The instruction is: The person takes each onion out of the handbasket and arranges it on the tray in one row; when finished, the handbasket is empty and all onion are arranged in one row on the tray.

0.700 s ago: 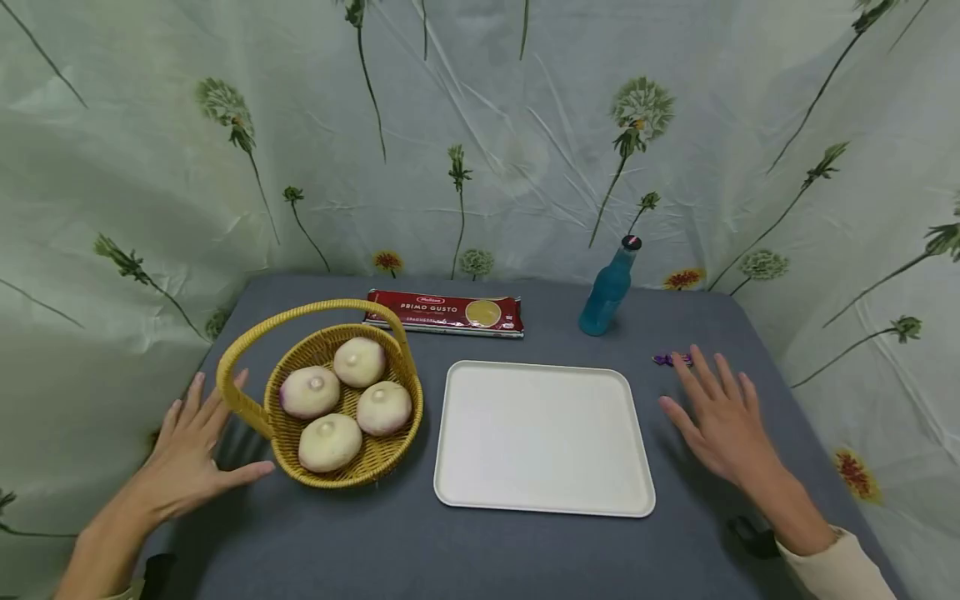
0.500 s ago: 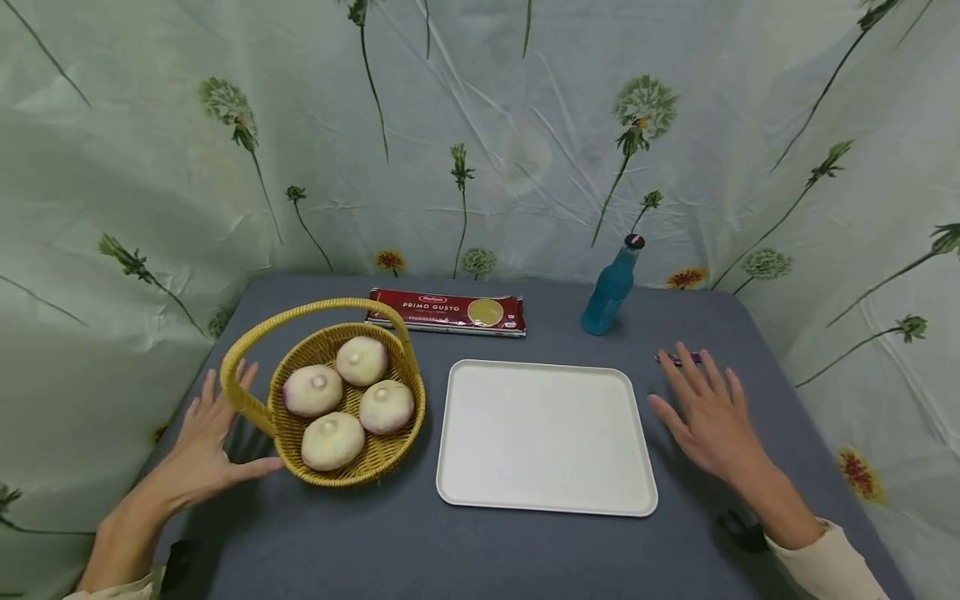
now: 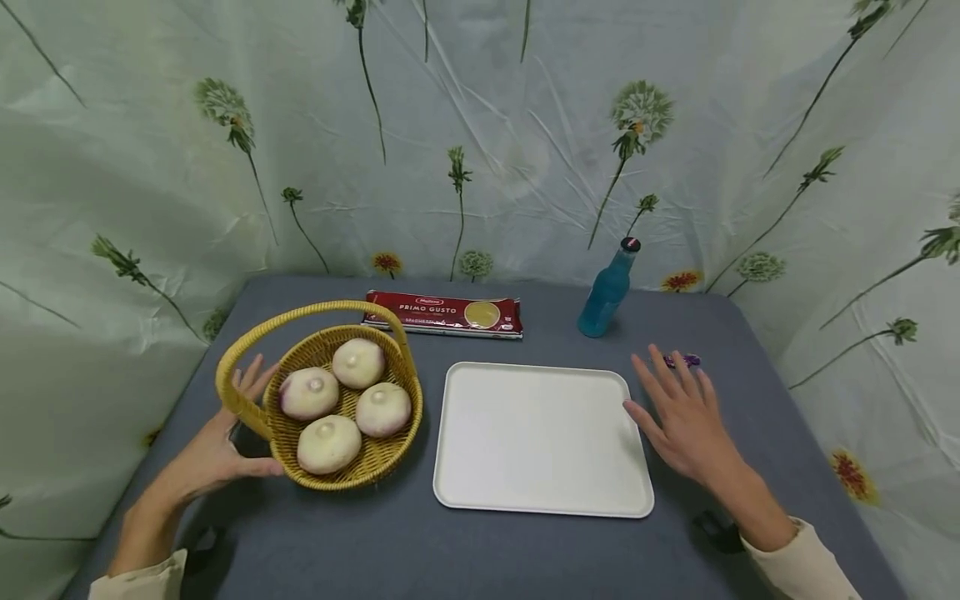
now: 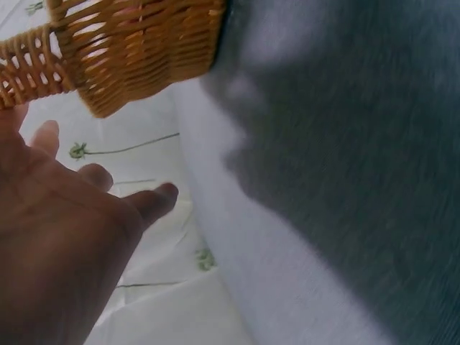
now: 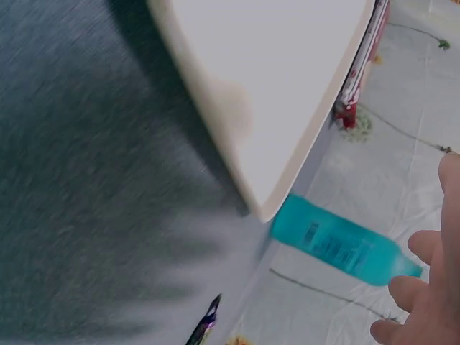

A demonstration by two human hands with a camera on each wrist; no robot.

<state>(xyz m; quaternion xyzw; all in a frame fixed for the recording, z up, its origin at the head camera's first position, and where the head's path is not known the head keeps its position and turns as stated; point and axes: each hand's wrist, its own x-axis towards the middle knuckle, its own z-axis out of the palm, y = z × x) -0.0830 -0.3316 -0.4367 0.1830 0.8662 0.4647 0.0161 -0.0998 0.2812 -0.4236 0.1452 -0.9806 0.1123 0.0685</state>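
Observation:
A yellow wicker basket (image 3: 375,473) with a tall hoop handle holds several round white vegetables (image 3: 330,444) tinged purple, like turnips. My left hand (image 3: 206,454) is at the basket's left side, thumb by the rim and fingers spread behind the handle's foot. The left wrist view shows that hand (image 4: 65,223) with loose fingers just under the basket's wicker (image 4: 136,57). My right hand (image 3: 686,429) hovers with spread fingers at the right edge of a white rectangular tray (image 3: 543,442), holding nothing. A purple-wrapped candy (image 3: 692,360) lies behind its fingertips.
Behind the tray lies a red spaghetti packet (image 3: 450,314). A blue bottle with a dark cap (image 3: 603,296) stands at the back right. The grey table (image 3: 360,550) meets a dandelion-print curtain (image 3: 525,167) at the back and sides.
My left hand has moved right, in against the basket's side. My right hand has shifted left toward the tray, uncovering part of the candy. The basket and tray stay in place.

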